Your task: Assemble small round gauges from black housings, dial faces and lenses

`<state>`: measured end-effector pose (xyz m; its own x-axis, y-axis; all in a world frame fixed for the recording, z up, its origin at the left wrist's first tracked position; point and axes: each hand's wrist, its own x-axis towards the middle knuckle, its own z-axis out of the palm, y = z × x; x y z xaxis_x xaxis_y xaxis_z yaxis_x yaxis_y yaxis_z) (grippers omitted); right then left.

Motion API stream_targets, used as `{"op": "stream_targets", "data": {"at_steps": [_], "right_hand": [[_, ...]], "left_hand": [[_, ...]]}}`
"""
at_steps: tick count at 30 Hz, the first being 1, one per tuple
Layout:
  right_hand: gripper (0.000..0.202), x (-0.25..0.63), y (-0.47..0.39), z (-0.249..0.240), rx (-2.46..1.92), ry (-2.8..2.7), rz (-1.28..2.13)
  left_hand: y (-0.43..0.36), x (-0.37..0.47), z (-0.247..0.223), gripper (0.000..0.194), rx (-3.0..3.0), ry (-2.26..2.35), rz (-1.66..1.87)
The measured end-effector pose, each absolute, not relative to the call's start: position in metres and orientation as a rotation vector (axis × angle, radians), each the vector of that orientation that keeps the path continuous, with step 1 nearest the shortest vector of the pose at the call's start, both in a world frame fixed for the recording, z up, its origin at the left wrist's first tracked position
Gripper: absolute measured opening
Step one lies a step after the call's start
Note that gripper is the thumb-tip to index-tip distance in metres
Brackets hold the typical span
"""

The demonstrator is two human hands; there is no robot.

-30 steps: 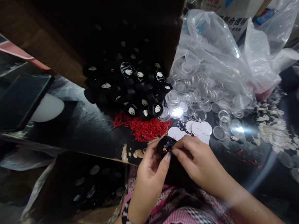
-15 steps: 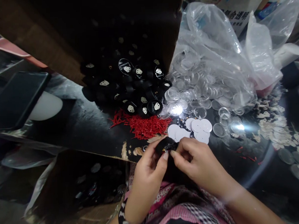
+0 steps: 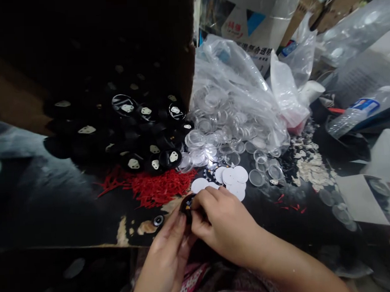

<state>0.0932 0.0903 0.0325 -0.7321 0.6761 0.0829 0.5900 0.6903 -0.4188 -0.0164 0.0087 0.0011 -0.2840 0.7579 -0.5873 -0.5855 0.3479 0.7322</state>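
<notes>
My left hand [image 3: 167, 250] holds a round black case [image 3: 185, 209], fingers closed about its side. The case is nearer me than the pile of red strips [image 3: 161, 188], at its right end. My right hand [image 3: 222, 218] is bent narrow against the case; its fingertips are hidden, so I cannot tell whether they grip anything. Right of the pile lie white discs [image 3: 237, 180]; behind it, black cups [image 3: 134, 162]; behind and to its right, clear lids [image 3: 221, 127].
</notes>
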Motion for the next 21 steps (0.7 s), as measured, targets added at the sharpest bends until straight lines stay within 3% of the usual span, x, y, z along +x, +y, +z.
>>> {"op": "stream_targets", "data": {"at_steps": [4, 11, 13, 16, 21], "right_hand": [[0.006, 0.092, 0.089, 0.035, -1.117, -2.69, 0.541], [0.008, 0.108, 0.11, 0.042, -1.11, -2.554, 0.997], [0.013, 0.121, 0.137, 0.037, -1.135, -2.475, 0.858], [0.029, 0.141, 0.184, 0.023, -1.324, -2.472, 0.258], [0.024, 0.147, 0.188, 0.009, -1.118, -2.463, 0.125]], "left_hand": [[0.013, -0.006, 0.001, 0.018, 0.008, 1.3, 1.325], [0.005, -0.014, -0.012, 0.037, 0.251, 1.386, 1.298], [0.003, -0.019, -0.014, 0.04, 0.199, 1.325, 1.335], [0.004, -0.021, -0.015, 0.035, 0.066, 1.114, 1.415], [0.01, -0.023, -0.009, 0.027, -0.008, 0.886, 1.349]]}}
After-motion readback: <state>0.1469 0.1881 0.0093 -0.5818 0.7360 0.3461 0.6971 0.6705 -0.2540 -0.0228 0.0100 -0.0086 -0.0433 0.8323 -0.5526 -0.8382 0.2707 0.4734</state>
